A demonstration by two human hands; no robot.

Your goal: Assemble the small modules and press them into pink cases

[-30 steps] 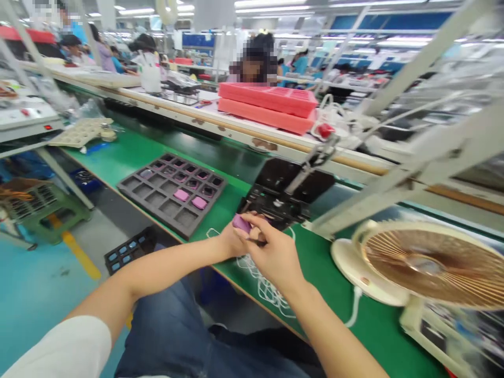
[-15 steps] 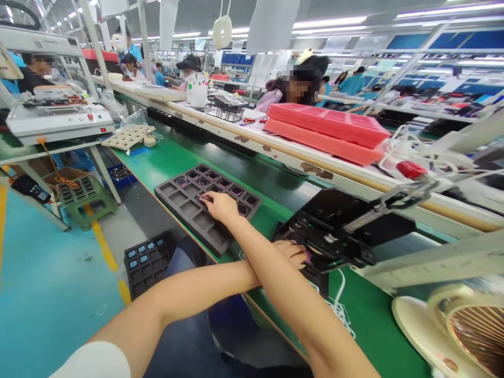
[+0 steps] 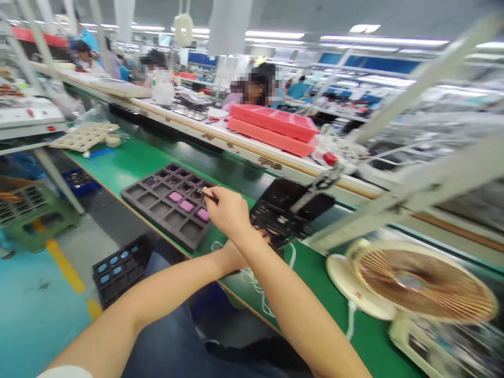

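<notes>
My right hand (image 3: 227, 211) is closed around a slim dark tool (image 3: 210, 196), perhaps tweezers, above the right end of a dark foam tray (image 3: 147, 223). Dark square pieces with glossy faces (image 3: 173, 180) fill pockets at the tray's back, and three pink pieces (image 3: 186, 205) lie in the row before them. Other front pockets hold nothing. Passing under my right forearm, my left hand (image 3: 263, 234) reaches a black hinged fixture (image 3: 277, 218) with a metal lever. My right wrist hides most of that hand, so its grip does not show.
A fan (image 3: 417, 283) lies on the green bench at right, near white cable (image 3: 260, 291). Red foam trays (image 3: 271, 128) sit on the raised shelf, with a person behind. Lower left is another dark tray (image 3: 118, 268) with blue pieces. A beige tray (image 3: 84, 137) lies farther back.
The view has swung right. My right hand has moved from the tray's middle toward its right end, uncovering the pink pieces. My left hand stays at the fixture, now more hidden.
</notes>
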